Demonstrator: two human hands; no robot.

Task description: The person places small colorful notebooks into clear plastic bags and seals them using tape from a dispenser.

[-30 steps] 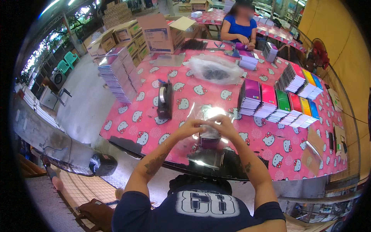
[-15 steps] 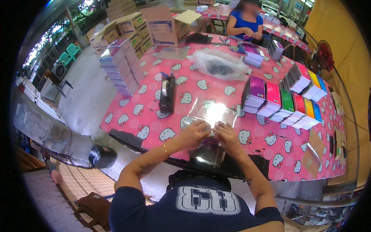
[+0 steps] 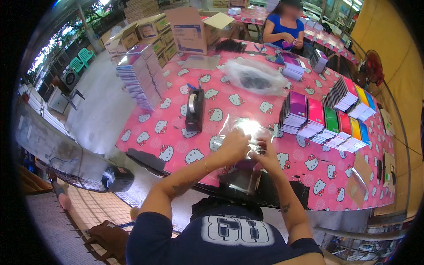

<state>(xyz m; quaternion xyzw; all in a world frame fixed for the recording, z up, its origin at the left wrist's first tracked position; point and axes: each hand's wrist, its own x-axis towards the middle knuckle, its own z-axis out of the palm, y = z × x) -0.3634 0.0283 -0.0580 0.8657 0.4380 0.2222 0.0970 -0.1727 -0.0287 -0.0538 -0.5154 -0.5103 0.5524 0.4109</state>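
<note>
My left hand [image 3: 236, 143] lies over a clear plastic bag [image 3: 230, 124] at the near side of the table. Its fingers are smeared and partly hidden, so I cannot make out a grip. Close on its right, my right hand [image 3: 267, 153] has its fingers curved and apart above the plastic. Something dark and purplish shows through the film beneath my hands. More glossy clear plastic [image 3: 240, 181] reaches toward the table's near edge. To the left of the hands stands a black tape dispenser [image 3: 194, 110] with a roll in it.
Notebook stacks [image 3: 293, 108] in several colours line the right side; a tall stack [image 3: 139, 79] stands at left. Beyond are a cloudy plastic bag [image 3: 254, 77], cardboard boxes [image 3: 187, 37] and a person in blue [image 3: 282, 33]. Cardboard [image 3: 357, 185] lies at right.
My left hand has moved up and right across the plastic. The fingers of my right hand have lifted and spread from where both hands pinched together. The view has shifted slightly.
</note>
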